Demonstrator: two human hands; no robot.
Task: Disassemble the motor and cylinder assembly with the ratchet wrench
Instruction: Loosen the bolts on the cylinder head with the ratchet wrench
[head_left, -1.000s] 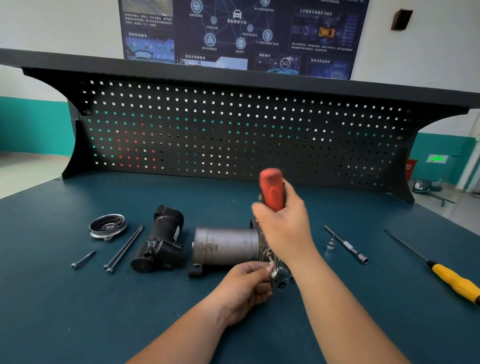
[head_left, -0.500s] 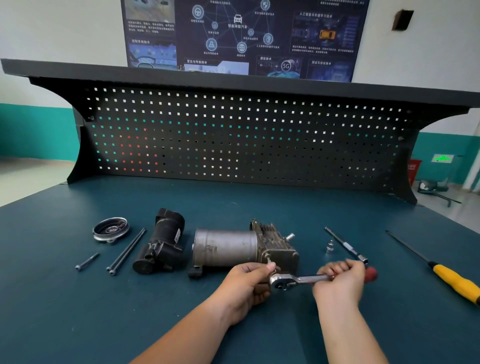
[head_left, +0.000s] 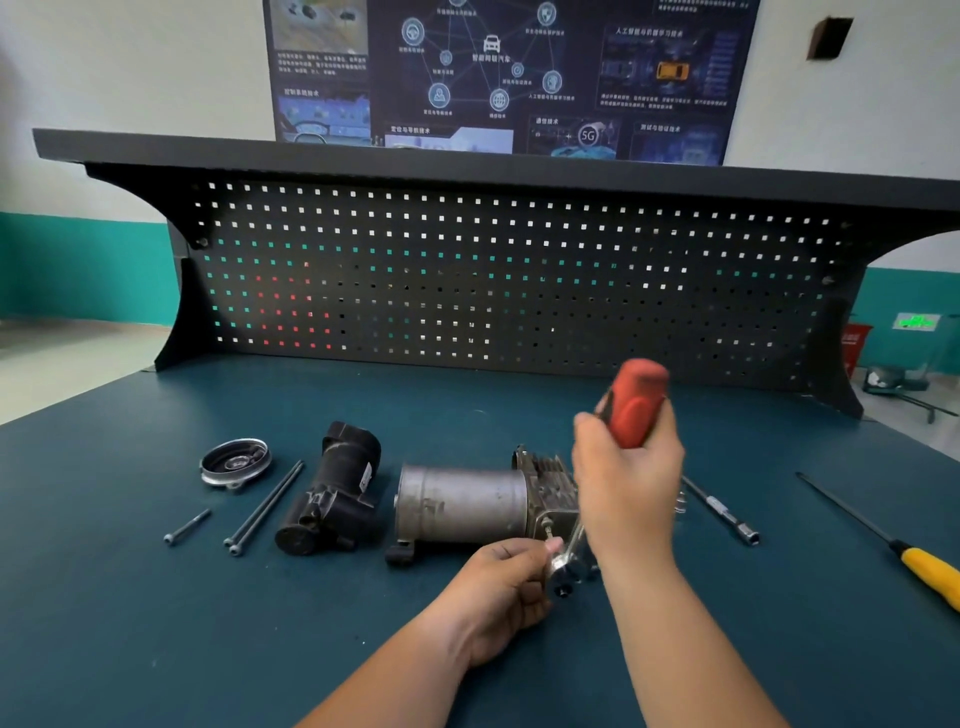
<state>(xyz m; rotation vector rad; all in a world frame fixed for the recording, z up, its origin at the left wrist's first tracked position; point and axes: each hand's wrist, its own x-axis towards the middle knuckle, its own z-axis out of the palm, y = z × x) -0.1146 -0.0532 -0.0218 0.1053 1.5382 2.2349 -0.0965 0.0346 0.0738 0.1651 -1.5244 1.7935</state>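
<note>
Left of the motor and cylinder assembly at mid-worktop we see loose bolts and a black housing. Our right hand grips the raised ratchet wrench, hiding the assembly's end; our left hand pinches the wrench head.

**Wall poster is carrying the only writing that is reading clearly, all of it in Chinese apart from one "5G" badge.**

The poster's centre is reading "智能网联汽车" under a car icon. Around it, headings are reading "人工智能与机器学习技术" at upper right, "控制系统技术" at left, "定位与导航技术" at lower middle, "通信技术" just above the round badge, and "测试与验证技术" at lower right. The finer print beneath each heading is blurring beyond reading. A lit green sign at the far right and a white label on the black motor part are showing marks too small to make out.
</note>
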